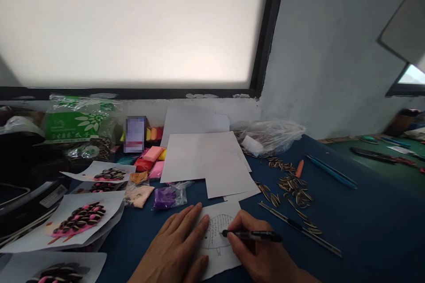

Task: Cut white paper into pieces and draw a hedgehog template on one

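My right hand (250, 247) grips a black pen (254, 235), its tip on a small white sheet of paper (226, 265). On that sheet is a line drawing (218, 232) of a rounded body filled with short marks, with an eye dot at the left and legs below. My left hand (181, 241) lies flat with its fingers stretched out over the sheet's left side, holding nothing. Part of the drawing's right edge is hidden behind my right hand.
Sunflower seeds (295, 190), an orange crayon-like stick (299, 168), tweezers (305, 230) and a blue tool (332, 172) lie right. Blank sheets (195, 154) lie behind. At left are printed pictures (79, 221), a purple clay packet (165, 198) and a green seed bag (79, 124).
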A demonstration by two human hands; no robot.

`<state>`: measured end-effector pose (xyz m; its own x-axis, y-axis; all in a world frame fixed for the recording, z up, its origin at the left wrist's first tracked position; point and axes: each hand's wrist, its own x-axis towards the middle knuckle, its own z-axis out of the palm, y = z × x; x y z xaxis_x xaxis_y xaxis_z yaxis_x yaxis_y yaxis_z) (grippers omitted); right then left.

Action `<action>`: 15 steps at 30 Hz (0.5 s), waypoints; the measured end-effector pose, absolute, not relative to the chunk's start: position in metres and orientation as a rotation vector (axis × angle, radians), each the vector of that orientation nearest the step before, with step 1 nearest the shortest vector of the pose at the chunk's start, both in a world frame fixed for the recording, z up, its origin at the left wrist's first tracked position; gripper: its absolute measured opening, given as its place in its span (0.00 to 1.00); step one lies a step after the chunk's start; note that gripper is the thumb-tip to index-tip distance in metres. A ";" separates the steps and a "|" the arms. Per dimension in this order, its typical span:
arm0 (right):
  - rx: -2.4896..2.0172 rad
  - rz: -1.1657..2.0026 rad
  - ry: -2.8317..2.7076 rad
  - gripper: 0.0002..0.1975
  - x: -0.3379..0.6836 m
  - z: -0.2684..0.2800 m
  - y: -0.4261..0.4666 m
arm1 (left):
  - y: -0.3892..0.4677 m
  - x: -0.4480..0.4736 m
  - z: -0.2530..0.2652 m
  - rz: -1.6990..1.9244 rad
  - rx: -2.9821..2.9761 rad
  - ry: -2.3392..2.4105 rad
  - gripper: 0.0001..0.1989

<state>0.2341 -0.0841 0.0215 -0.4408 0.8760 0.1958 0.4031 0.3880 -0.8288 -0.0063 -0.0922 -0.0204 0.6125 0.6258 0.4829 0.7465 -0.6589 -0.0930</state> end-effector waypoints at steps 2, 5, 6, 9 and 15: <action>-1.097 0.952 -2.020 0.08 0.234 0.023 -0.084 | -0.094 -0.005 -0.012 -0.585 -2.578 -1.110 0.27; -1.101 0.967 -2.024 0.07 0.234 0.026 -0.084 | -0.099 -0.002 0.005 -0.483 -2.639 -1.189 0.25; -1.098 0.963 -2.025 0.08 0.234 0.027 -0.084 | -0.100 -0.001 0.010 -0.467 -2.649 -1.194 0.25; -1.090 0.926 -2.019 0.07 0.233 0.027 -0.084 | -0.104 0.000 0.018 -0.495 -2.634 -1.147 0.24; -1.100 1.005 -1.991 0.07 0.234 0.026 -0.086 | -0.103 0.000 0.017 -0.405 -2.671 -1.215 0.25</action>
